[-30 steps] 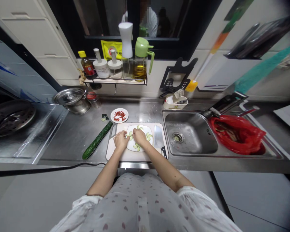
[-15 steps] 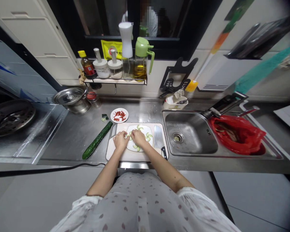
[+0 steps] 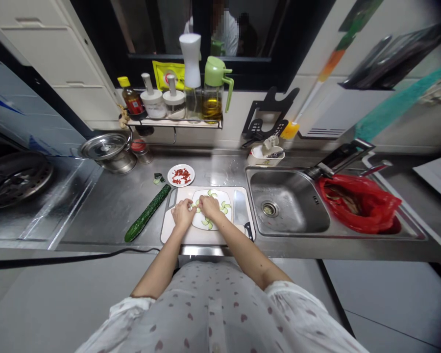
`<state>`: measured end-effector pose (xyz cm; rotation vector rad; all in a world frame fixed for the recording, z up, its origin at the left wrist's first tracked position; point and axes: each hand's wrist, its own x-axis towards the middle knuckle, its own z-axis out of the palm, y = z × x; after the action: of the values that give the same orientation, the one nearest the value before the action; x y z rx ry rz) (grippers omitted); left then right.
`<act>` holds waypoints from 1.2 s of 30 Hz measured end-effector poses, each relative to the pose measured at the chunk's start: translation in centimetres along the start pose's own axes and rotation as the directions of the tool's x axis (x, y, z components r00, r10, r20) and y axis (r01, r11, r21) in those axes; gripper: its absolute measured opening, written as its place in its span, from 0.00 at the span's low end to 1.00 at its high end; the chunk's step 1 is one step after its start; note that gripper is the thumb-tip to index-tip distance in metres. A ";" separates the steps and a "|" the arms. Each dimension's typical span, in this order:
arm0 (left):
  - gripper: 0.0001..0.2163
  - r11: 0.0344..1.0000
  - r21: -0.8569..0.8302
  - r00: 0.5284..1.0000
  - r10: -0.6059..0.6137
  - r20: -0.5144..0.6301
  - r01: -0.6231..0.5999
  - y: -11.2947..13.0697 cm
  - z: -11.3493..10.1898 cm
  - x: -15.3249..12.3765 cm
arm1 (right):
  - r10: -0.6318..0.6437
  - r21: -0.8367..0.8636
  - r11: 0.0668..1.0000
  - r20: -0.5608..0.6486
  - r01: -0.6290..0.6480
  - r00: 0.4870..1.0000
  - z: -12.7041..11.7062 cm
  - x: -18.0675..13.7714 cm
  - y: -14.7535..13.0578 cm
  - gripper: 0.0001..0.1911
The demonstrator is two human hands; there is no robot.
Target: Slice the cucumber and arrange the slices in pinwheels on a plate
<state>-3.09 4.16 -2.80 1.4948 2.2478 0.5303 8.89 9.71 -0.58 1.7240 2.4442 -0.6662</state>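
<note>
A white plate (image 3: 199,224) lies on a pale cutting board (image 3: 202,239), with thin cucumber slices (image 3: 226,208) set in small pinwheel groups around its rim. At the plate's left side, the bent fingers of my left hand (image 3: 183,214) are closed on a cucumber slice. Close beside it, my right hand (image 3: 209,206) reaches over the plate, fingertips pinched at the same group of slices. Its fingers partly hide what they hold. A kitchen knife (image 3: 239,208) rests on the board's right side. Left of the board lies a long green cucumber (image 3: 147,214).
Behind the board stands a small white dish (image 3: 170,177) of chopped red pieces, near some cucumber scraps (image 3: 158,177). A steel sink (image 3: 290,201) is to the right, with a red plastic bag (image 3: 375,208). A lidded pot (image 3: 112,154) stands back left, below a seasoning rack (image 3: 176,123).
Both hands stay at the plate's left side with only slight finger movement. The whole view has shifted a little. The slices and other things keep their places.
</note>
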 end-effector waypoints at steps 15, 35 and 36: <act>0.10 1.000 -0.026 0.999 -0.016 -0.043 0.015 0.1 0.2 0.2 | 0.082 0.148 0.987 -0.164 -0.058 0.983 0.0 -2.1 2.2 0.13; 0.10 0.999 0.031 1.000 -0.020 -0.018 0.020 0.1 0.2 0.3 | -0.219 -0.168 0.963 -0.039 0.209 0.975 0.9 -3.5 1.2 0.17; 0.10 0.999 0.031 1.000 -0.020 -0.018 0.020 0.1 0.2 0.3 | -0.220 -0.174 0.962 -0.034 0.211 0.975 0.9 -3.5 1.1 0.17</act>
<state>-3.05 4.43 -2.95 1.4870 2.2925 0.5068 10.99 6.57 -0.63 1.4467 2.6626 -0.4184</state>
